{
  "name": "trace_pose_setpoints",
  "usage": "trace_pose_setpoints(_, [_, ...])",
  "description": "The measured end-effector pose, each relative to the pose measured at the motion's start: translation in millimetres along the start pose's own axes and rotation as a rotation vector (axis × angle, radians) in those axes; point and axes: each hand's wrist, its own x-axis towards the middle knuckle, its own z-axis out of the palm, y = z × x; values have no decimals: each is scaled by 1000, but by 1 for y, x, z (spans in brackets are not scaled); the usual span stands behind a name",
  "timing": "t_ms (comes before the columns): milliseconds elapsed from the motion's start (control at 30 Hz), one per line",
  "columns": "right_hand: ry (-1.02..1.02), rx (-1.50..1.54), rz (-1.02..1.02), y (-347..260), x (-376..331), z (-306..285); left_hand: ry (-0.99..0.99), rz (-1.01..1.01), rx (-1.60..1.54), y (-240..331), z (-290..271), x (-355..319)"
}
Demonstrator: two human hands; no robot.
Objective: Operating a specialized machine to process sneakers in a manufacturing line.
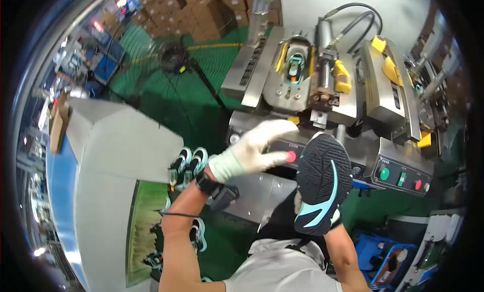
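Note:
In front of my body a sneaker is held up, its black sole with a light-blue stripe turned toward me. My right hand, in a pale glove, grips it from behind; the shoe covers most of that hand. My left hand also wears a white glove and holds nothing. Its thumb and fingers are spread apart, over the front panel of a metal press and left of the shoe. Close to the thumb is a red button. Another shoe sits inside the press, between yellow side pieces.
To the left, several sneakers stand by a grey cabinet-like machine with a green opening. A control panel with coloured buttons is at the right. Farther off are a black stand fan, stacked cartons and blue crates.

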Motion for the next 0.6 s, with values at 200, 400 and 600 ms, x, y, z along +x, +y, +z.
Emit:
trace_pose_setpoints(200, [312, 40, -323, -14, -103, -72, -13, -108, 451, -93, -27, 143])
trace_pose_setpoints(400, [531, 163, -473, 15, -166, -88, 94, -442, 634, -210, 7, 256])
trace_pose_setpoints(600, [606, 339, -427, 33, -171, -82, -48, -590, 798, -259, -3, 283])
